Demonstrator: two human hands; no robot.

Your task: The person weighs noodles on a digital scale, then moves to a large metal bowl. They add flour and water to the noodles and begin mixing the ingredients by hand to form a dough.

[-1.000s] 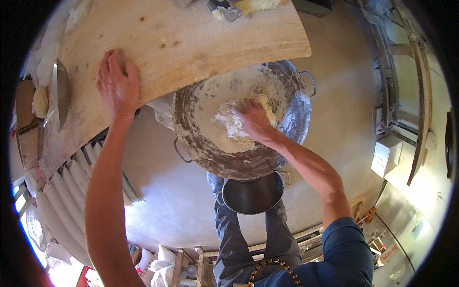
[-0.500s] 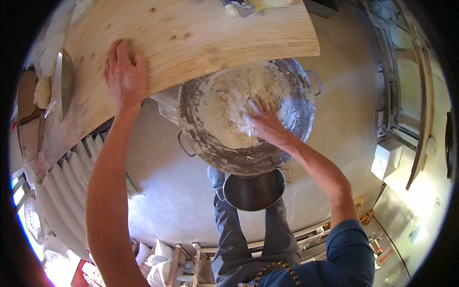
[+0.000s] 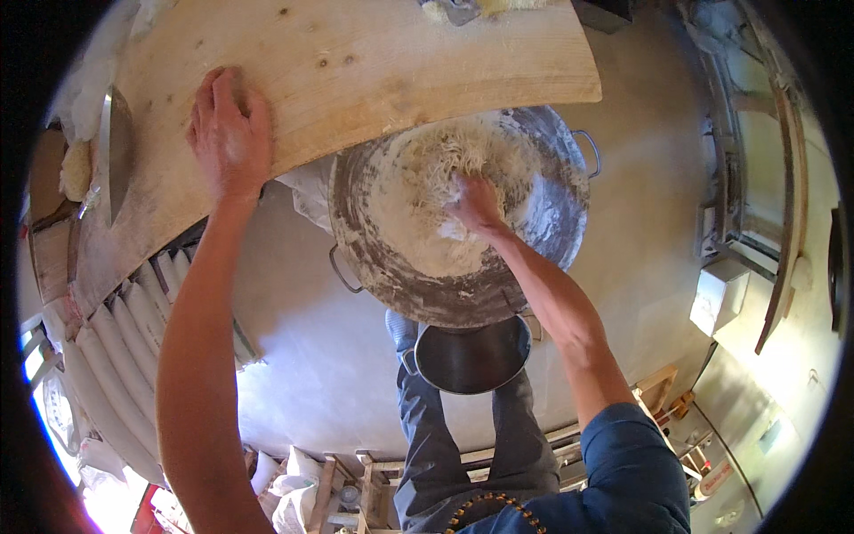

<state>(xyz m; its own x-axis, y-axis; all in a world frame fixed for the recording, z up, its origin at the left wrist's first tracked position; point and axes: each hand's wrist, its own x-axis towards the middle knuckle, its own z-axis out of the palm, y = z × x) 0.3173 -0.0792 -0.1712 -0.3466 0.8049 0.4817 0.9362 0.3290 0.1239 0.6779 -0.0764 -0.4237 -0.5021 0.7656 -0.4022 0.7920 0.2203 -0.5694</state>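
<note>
My right hand (image 3: 476, 203) is down in a wide, round metal basin (image 3: 418, 303) with loop handles. Its fingers curl into a pale, stringy mass of floury dough (image 3: 463, 153), which partly hides them. Loose flour lies around this mass and coats the basin's inner wall. My left hand (image 3: 229, 142) rests on the wooden tabletop (image 3: 382, 67), fingers a little bent and apart, holding nothing. The tabletop's near edge overhangs the far left rim of the basin.
A dark, empty-looking pot (image 3: 473, 358) sits below the basin, above my legs. At the far left of the tabletop stands a broad metal blade (image 3: 116, 156). Several long white sacks (image 3: 120, 356) lean under the table. A white box (image 3: 721, 292) is by the right wall.
My right hand has moved slightly away from me and its fingers have gone from spread to curled in the dough. The left hand stays on the tabletop, fingers a bit more bent.
</note>
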